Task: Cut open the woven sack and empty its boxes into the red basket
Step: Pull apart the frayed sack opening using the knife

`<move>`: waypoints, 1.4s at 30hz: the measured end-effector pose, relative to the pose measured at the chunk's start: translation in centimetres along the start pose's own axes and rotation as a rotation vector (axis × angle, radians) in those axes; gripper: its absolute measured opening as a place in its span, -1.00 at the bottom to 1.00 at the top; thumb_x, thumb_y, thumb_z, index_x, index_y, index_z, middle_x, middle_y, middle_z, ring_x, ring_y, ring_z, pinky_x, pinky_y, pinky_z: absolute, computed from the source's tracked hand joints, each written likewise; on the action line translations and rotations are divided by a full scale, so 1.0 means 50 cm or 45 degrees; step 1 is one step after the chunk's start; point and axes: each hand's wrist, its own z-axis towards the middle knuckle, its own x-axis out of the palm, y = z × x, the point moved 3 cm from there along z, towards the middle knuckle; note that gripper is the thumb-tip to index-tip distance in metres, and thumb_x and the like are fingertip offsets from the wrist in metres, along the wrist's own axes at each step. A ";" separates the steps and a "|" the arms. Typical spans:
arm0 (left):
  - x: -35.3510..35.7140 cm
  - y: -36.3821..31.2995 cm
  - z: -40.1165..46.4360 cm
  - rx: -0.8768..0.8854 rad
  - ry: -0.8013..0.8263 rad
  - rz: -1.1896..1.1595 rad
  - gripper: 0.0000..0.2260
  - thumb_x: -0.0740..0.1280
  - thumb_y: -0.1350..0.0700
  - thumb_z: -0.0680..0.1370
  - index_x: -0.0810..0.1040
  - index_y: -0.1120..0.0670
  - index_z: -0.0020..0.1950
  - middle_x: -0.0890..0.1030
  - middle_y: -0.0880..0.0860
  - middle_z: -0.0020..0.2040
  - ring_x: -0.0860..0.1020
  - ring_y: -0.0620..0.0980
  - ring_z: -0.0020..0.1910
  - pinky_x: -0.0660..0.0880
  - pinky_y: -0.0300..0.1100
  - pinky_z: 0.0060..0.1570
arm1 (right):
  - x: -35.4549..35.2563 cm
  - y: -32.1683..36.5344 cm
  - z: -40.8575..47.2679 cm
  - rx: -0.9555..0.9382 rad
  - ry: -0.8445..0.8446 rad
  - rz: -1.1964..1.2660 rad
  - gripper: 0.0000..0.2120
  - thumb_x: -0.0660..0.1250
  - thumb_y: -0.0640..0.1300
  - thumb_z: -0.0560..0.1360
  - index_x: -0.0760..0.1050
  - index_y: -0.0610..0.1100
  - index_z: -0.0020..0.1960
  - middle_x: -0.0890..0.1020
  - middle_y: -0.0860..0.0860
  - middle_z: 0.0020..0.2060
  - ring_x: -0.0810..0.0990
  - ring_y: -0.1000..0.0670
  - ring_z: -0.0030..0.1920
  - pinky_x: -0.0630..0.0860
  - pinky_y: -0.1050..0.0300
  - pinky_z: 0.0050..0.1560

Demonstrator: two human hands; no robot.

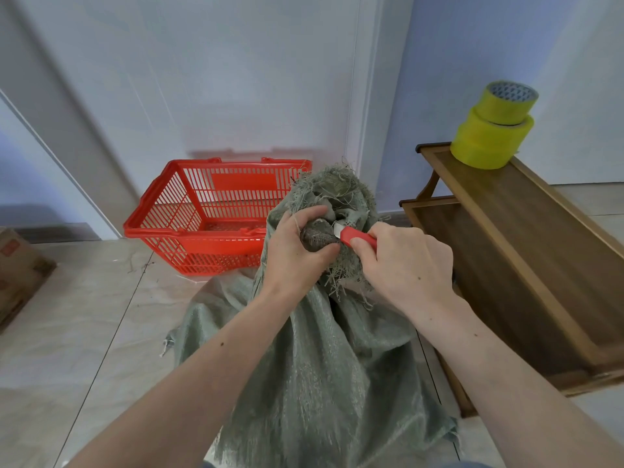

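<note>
Near the basket, the left hand is squeezing the sack neck while the right hand's tight grip is pushing the knife leftward into it.

Woven sack: dull grey-green, fine weave pattern, frayed pale threads at its top. Basket: bright red, slatted grid walls. Knife handle: red; blade silver-white. Two tape rolls: yellow. Wooden shelf: brown, grained. Floor: beige marbled tile. Cardboard box: brown.
</note>
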 end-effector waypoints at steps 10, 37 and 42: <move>-0.004 0.028 0.010 -0.099 0.092 -0.183 -0.42 0.52 0.38 0.31 0.61 -0.05 0.25 0.69 -0.02 0.12 0.67 -0.04 0.08 0.59 0.08 0.17 | 0.013 -0.008 0.010 0.080 0.216 0.140 -0.62 0.16 0.26 0.60 0.55 -0.02 0.04 0.58 0.08 -0.24 0.55 0.04 -0.27 0.33 0.20 -0.37; -0.005 0.034 0.031 -0.293 0.506 -0.483 -0.88 0.41 0.31 0.53 0.68 0.18 0.03 0.70 0.05 -0.10 0.64 -0.11 -0.13 0.55 -0.28 -0.01 | -0.005 -0.010 0.004 -0.039 -0.016 0.246 -0.66 0.19 0.23 0.59 0.54 0.02 0.13 0.64 0.12 -0.15 0.47 0.10 -0.25 0.20 0.28 -0.39; -0.020 0.032 0.041 -0.264 0.505 -0.160 -0.88 0.46 0.21 0.53 0.73 0.01 -0.15 0.72 0.01 -0.19 0.63 -0.10 -0.17 0.52 -0.23 0.00 | -0.005 -0.023 -0.004 0.010 -0.061 0.295 -0.66 0.19 0.23 0.59 0.56 0.03 0.14 0.67 0.11 -0.12 0.45 0.10 -0.25 0.14 0.29 -0.39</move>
